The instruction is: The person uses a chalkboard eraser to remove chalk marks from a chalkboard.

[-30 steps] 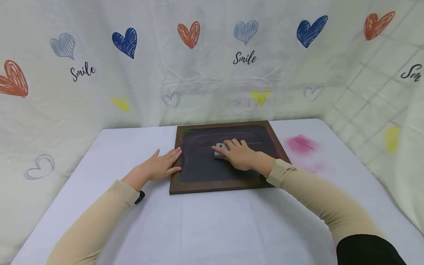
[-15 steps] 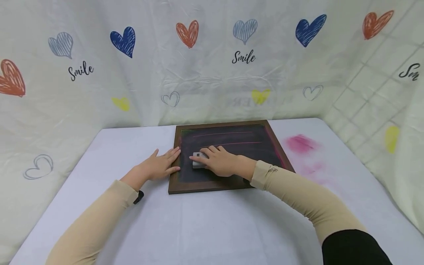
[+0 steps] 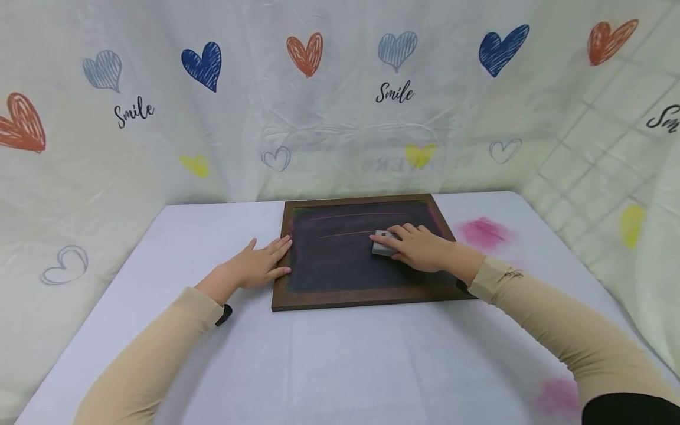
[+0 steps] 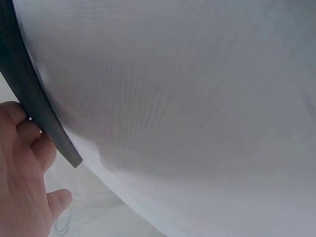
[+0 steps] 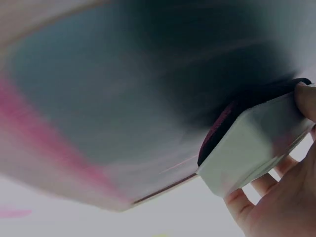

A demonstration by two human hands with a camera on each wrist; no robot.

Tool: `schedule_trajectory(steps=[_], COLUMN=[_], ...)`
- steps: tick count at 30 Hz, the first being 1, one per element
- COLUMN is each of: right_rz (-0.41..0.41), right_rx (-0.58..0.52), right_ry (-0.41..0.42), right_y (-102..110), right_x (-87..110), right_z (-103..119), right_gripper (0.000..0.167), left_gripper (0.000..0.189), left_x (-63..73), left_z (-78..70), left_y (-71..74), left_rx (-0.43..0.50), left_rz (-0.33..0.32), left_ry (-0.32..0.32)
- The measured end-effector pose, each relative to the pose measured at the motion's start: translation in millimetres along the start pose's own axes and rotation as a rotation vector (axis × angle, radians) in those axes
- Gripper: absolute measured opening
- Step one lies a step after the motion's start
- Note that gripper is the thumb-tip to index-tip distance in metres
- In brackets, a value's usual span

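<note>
A small blackboard [image 3: 334, 268] in a brown wooden frame lies flat on the white-covered table. Two thin pink chalk lines cross its upper part. My left hand [image 3: 252, 268] rests with straight, spread fingers on the frame's left side; the left wrist view shows its fingertips along the dark frame edge [image 4: 34, 94]. Right of the board's middle, my right hand [image 3: 425, 248] grips a light grey board eraser [image 3: 381, 249], which overlaps the lower line's right part. Seen from the right wrist, the eraser [image 5: 252, 143] has a dark felt underside with a pinkish patch, and fingers hold its sides.
A pink chalk smudge [image 3: 484, 232] marks the table [image 3: 340, 360] to the right of the board, and another smudge [image 3: 558, 396] lies near the right forearm. Behind the table hangs a white curtain [image 3: 340, 118] printed with hearts and "Smile".
My right hand slides the eraser left across the board, then back to the right, past where it started. The left hand stays on the frame.
</note>
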State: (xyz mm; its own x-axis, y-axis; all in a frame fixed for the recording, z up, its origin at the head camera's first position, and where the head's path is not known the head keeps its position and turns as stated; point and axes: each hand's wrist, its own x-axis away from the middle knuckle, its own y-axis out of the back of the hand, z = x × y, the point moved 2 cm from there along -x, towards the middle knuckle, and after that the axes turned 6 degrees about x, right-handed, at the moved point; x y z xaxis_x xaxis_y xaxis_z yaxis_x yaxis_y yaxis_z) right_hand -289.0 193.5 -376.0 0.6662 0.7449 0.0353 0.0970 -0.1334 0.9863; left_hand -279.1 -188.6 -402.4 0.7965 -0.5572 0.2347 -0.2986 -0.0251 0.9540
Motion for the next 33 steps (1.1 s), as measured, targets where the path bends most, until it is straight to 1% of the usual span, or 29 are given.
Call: schedule_trajectory(steps=[4,7,10,13,18,24,28,33], right_rz=[-0.117,-0.18,-0.18,-0.15,-0.097,-0.038,-0.024,-0.025], right_rx=[0.077,0.106,0.095,0.085,0.079,0.053,0.043,0.072], right_ry=[-0.026,-0.032,-0.037,-0.042,-0.067,-0.056,-0.027,0.042], right_y=[-5,-5,-2,0,0,1,4,8], right_x=[22.6,32.4,35.0,31.7,14.6,-22.3,-45.8,-69.7], right_z=[-20,-28,-31,-29,-17,6,27,57], right_gripper=[0.061,0.058,0.058,0.058,0.057,0.059,0.059,0.059], left_gripper=[0.077,0.077,0.076,0.076,0.076,0.077,0.077,0.077], left_x=[-0.5,-0.6,0.1,0.2,0.2,0.1,-0.7,-0.3], left_z=[-0.8,-1.1,-0.8,-0.3,-0.8,-3.9,-4.7,-3.4], left_y=[-0.1,0.6,0.6,-0.1,-0.6,3.3,5.6,3.6], left_rx=[-0.01,-0.003,0.007,0.006,0.002,0.008,-0.006,-0.011], left_rz=[0.0,0.006,0.007,0.005,0.001,0.012,0.011,0.023], left_ry=[0.001,0.002,0.002,0.002,0.004,0.009,0.005,0.017])
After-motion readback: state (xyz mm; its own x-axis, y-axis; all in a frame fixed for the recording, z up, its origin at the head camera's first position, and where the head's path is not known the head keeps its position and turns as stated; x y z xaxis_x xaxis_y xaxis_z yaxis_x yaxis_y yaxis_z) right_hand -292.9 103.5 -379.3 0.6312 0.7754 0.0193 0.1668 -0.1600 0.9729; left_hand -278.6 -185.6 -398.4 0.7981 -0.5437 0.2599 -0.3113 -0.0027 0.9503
